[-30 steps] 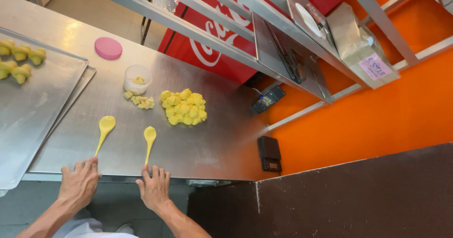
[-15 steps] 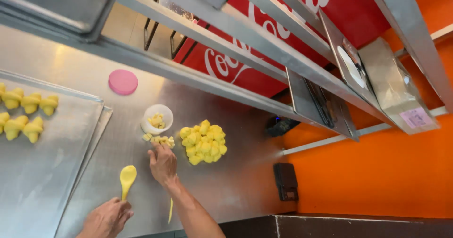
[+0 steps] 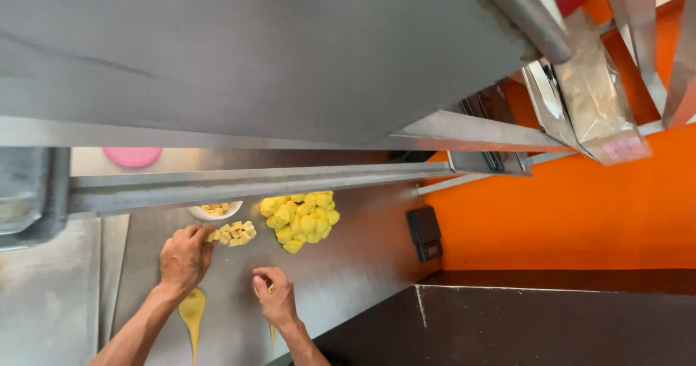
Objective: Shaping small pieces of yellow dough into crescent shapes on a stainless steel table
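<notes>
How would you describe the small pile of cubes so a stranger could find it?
On the steel counter, find the big yellow heap. Just left of it, at the left hand's fingertips, lie the cubes: paler, smaller and square-cut, unlike the heap's rounded lumps.

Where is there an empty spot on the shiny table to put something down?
Bare steel table lies between the yellow dough pile and the black scale. It is crowded around the left hand, small pale cubes, white bowl and right hand.
</notes>
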